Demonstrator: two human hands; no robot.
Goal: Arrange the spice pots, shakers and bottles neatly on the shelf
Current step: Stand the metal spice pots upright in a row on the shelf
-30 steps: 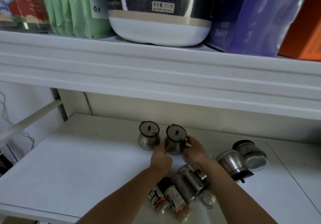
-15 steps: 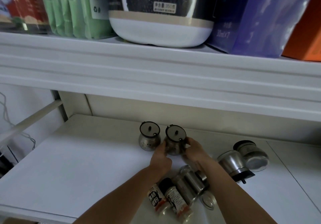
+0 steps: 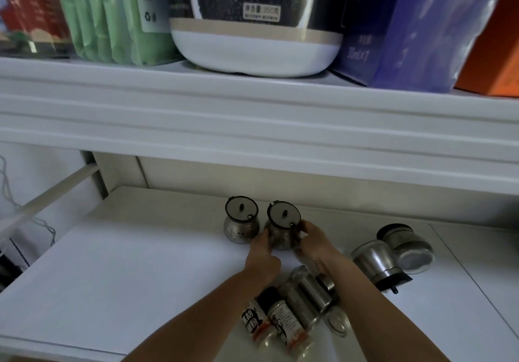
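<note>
Toward the back edge of the shelf [image 3: 112,263] a steel spice pot [image 3: 241,222] stands upright with its dark lid on. Just right of it the left hand [image 3: 262,256] and the right hand [image 3: 316,239] flank a second pot [image 3: 282,231], each grip curled against one side, pinching it between them. It looks upright; whether its base is on the shelf or just above it I cannot tell. The step in hand seems to be seating this pot beside the first. To do it well, keep it level, ease it left until the bodies nearly touch, square it with its neighbour along the back edge, then let go evenly so it doesn't rock. Nearer the front edge, under the forearms, shakers and bottles [image 3: 292,308] lie heaped; toward the right edge two tipped pots [image 3: 373,260] lie on their sides
</note>
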